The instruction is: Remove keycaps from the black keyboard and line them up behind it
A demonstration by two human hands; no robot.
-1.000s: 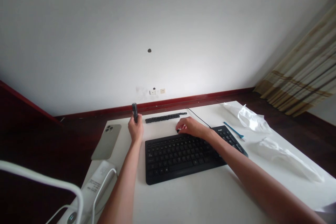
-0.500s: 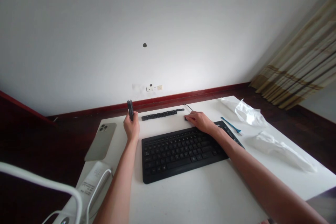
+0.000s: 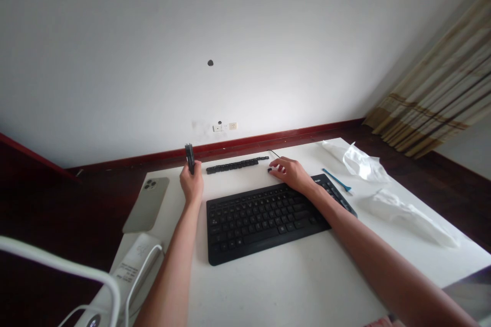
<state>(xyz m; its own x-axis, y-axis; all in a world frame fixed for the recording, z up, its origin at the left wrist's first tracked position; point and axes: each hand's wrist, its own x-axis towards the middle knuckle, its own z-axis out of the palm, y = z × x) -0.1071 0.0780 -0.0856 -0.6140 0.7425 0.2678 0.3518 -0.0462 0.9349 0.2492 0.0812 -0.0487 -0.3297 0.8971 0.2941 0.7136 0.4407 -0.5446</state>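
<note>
My left hand point(image 3: 191, 181) is closed around a narrow black piece point(image 3: 189, 157), held upright above the table; its exact kind is unclear. My right hand point(image 3: 290, 172) reaches over the back edge of the black keyboard point(image 3: 264, 222), its fingers parted. At its fingertips a small black keycap point(image 3: 270, 169) rests on the table. To the left of that hand, a row of black keycaps point(image 3: 233, 166) lies behind the keyboard. The right wrist and forearm cover part of the keyboard's right side.
A phone point(image 3: 148, 204) lies at the table's left edge, with a white power strip point(image 3: 134, 263) and cables nearer. To the right are a blue brush-like tool point(image 3: 336, 180) and crumpled clear plastic bags point(image 3: 360, 163). The white table point(image 3: 276, 286) stands near a wall.
The fingers of my right hand have parted and lifted slightly from the small keycap, which stays on the table. My left hand still holds the black piece. The view has shifted slightly.
</note>
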